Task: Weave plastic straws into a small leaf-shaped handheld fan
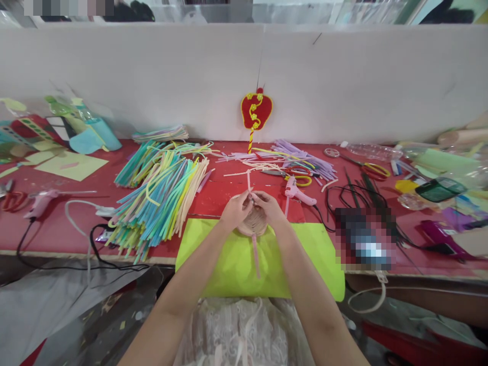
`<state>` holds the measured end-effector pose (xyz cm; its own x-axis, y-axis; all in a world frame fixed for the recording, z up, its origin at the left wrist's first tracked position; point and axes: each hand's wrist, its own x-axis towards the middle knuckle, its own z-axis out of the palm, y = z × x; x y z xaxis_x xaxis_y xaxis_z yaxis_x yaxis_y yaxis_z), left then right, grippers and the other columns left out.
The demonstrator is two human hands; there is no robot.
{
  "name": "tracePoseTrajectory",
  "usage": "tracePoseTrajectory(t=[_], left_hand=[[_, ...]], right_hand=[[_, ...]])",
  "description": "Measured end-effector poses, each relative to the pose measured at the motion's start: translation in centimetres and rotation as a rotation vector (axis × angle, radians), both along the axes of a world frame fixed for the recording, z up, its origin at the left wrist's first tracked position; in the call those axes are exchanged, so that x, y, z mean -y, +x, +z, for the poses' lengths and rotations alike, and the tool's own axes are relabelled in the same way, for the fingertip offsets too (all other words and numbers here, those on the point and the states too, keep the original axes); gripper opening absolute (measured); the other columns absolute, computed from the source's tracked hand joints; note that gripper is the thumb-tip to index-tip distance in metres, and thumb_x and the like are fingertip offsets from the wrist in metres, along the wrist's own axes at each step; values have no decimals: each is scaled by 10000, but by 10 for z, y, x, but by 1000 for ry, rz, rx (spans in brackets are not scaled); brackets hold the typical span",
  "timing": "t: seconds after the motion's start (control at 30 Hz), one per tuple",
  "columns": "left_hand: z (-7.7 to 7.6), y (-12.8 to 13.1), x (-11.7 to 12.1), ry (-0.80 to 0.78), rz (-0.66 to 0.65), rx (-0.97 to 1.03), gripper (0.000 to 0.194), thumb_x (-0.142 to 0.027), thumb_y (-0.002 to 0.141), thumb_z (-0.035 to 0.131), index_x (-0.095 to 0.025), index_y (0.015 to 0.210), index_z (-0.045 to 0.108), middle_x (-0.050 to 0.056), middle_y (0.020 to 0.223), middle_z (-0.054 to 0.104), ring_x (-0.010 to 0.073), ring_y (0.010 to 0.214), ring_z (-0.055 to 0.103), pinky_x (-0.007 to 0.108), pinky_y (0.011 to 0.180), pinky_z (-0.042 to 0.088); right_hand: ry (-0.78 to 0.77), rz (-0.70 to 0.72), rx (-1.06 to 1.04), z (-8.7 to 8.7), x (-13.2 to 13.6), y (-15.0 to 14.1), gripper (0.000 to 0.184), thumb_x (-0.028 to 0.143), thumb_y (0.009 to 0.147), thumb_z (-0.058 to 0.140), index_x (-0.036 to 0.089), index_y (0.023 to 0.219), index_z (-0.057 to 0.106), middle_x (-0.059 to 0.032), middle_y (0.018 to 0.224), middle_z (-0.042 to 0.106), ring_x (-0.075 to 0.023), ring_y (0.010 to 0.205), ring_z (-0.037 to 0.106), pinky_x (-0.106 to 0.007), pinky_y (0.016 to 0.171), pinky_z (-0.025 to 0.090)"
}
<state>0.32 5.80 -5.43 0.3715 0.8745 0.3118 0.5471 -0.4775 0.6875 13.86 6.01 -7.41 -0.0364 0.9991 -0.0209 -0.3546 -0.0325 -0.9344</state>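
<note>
Left hand point(240, 207) and right hand point(265, 204): grips closed on top edge of round pink piece point(253, 221). Piece sits over yellow-green sheet point(310, 254), front of red counter point(160, 249).

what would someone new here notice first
Probably the red, yellow-edged ornament, upright before the white wall, straight ahead. Next, the heap of pastel fuzzy sticks on the red table, left of the left hand. Then the bright lime sheet at the table's near edge.
</note>
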Motion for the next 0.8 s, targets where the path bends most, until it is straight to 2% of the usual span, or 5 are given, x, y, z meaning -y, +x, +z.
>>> tracePoseTrajectory(t=[0.27, 0.53, 0.7, 0.8], left_hand=[[0, 0, -1, -50, -9, 4, 348, -356, 879, 352, -185, 1129, 524, 39, 729, 630, 141, 661, 579, 229, 631, 429], [0, -3, -5, -74, -96, 22, 352, -328, 881, 346, -168, 1150, 508, 46, 793, 625, 125, 647, 557, 220, 613, 429], [-2, -5, -7, -90, -113, 13, 398, -347, 887, 313, -168, 1201, 480, 40, 761, 619, 113, 591, 529, 212, 585, 422], [-3, -5, -6, -70, -117, 4, 403, -314, 880, 326, -174, 1234, 455, 56, 861, 629, 121, 638, 541, 222, 616, 431]], right_hand=[[-18, 128, -46, -5, -1, 6, 272, 366, 643, 690, 225, 867, 630, 14, 783, 625, -104, 640, 562, -238, 583, 429], [-6, 115, -41, -1, 2, 6, 279, 362, 619, 713, 225, 847, 629, 14, 772, 611, -96, 628, 537, -223, 551, 396], [-2, 115, -33, 3, 3, 5, 266, 373, 615, 712, 218, 814, 626, 21, 718, 589, -87, 599, 505, -211, 507, 343], [-9, 138, -39, 4, 3, 6, 277, 379, 603, 719, 220, 804, 615, 27, 697, 577, -90, 596, 502, -214, 512, 343]])
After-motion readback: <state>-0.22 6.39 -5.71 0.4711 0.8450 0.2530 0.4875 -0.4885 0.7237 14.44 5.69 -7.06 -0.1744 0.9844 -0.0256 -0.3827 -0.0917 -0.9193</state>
